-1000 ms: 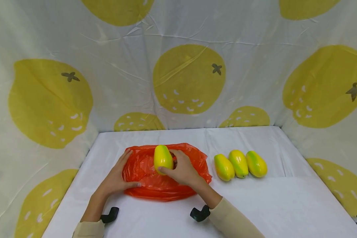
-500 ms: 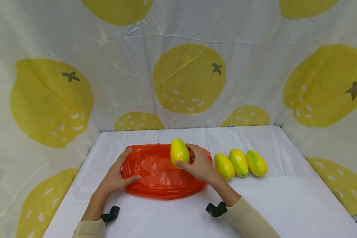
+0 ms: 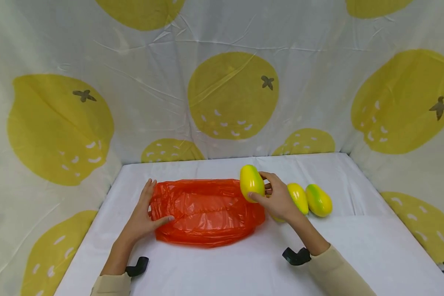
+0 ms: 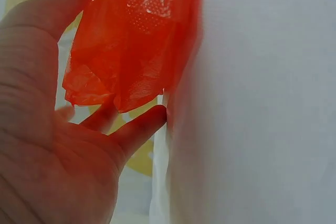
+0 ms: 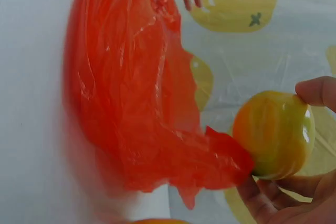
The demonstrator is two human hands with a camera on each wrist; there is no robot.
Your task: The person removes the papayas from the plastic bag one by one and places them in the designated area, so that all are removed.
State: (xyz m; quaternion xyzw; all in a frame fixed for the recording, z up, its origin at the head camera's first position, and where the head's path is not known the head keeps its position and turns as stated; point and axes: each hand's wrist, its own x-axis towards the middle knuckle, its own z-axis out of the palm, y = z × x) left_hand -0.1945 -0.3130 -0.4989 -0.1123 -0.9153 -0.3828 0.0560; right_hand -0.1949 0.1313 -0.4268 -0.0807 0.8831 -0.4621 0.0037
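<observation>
My right hand [image 3: 279, 199] holds a glossy yellow-green papaya [image 3: 250, 183] between thumb and fingers, over the right end of a red plastic bag [image 3: 207, 211]. In the right wrist view this papaya [image 5: 273, 129] shows an orange side, and the bag's loose corner overlaps its lower edge. The bag lies wide and crumpled on the table, its mouth spread. At its left end is my left hand [image 3: 140, 220], thumb and fingers spread around the plastic. The left wrist view shows those fingers [image 4: 139, 129] mostly straight at the bag's edge.
Two more papayas, one near [image 3: 297, 198] and one farther right [image 3: 319, 200], lie on the white-covered table [image 3: 222, 271]. A third is mostly hidden behind my right hand. Lemon-printed cloth [image 3: 233, 96] walls the back and sides. Black wrist mounts sit at both cuffs.
My right hand has carried the papaya rightward and slightly away, from over the bag's middle to its right end. The left hand stays at the bag's left end, shifting slightly outward.
</observation>
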